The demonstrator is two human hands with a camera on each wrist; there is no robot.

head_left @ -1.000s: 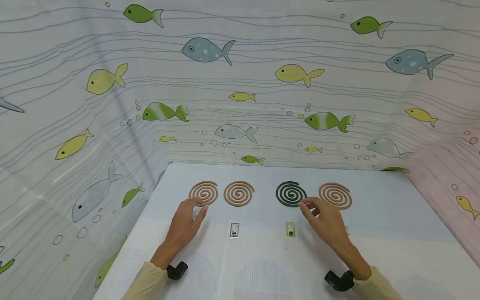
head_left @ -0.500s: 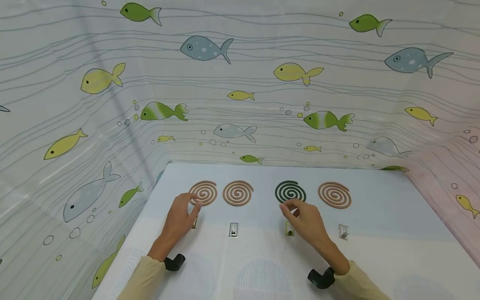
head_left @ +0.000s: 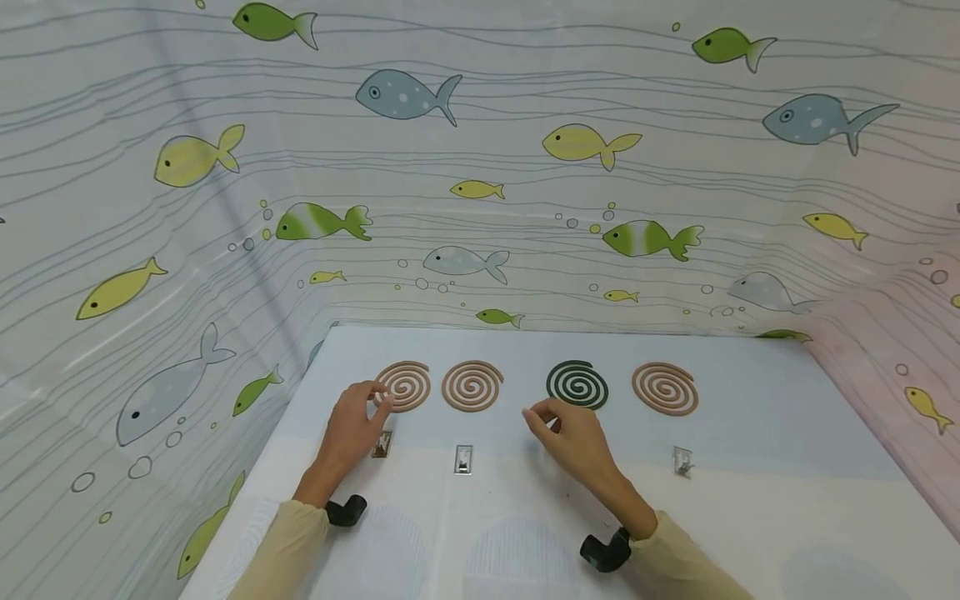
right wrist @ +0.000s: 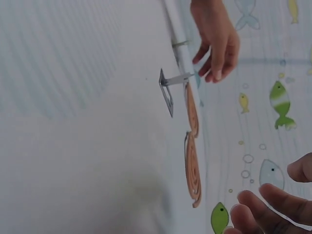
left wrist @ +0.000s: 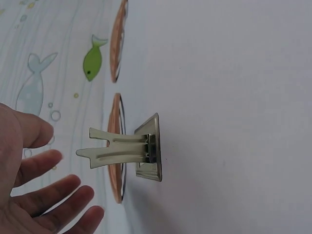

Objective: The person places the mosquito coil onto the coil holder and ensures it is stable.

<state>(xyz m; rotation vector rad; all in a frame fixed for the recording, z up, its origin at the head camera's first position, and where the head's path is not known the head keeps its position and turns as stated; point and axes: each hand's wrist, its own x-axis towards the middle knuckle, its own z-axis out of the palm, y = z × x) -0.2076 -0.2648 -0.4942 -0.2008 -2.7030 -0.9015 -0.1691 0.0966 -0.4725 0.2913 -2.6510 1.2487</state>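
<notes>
Fingers loosely bent and apart, my left hand [head_left: 351, 429] hovers over the left end of the table, beside the leftmost brown mosquito coil [head_left: 405, 400]. Close to it stands a brass-coloured metal coil stand [head_left: 381, 445]; the left wrist view shows a coil stand [left wrist: 119, 155] with its forked prong raised and no finger touching it. My right hand [head_left: 576, 437] hovers in front of the green mosquito coil [head_left: 577, 385], its thumb and fingers apart around nothing in the right wrist view. The yellow-green stand is hidden behind this hand.
A second brown coil [head_left: 472, 386] lies left of the green one and a third brown coil [head_left: 664, 388] right of it. Two silver stands are in front, a middle stand [head_left: 463, 460] and a right stand [head_left: 682, 462]. A fish-patterned curtain [head_left: 405, 175] surrounds the table.
My right hand has moved left, away from the rightmost coil, uncovering the right silver stand and covering the yellow-green one. My left hand has shifted slightly left, uncovering the brass-coloured stand.
</notes>
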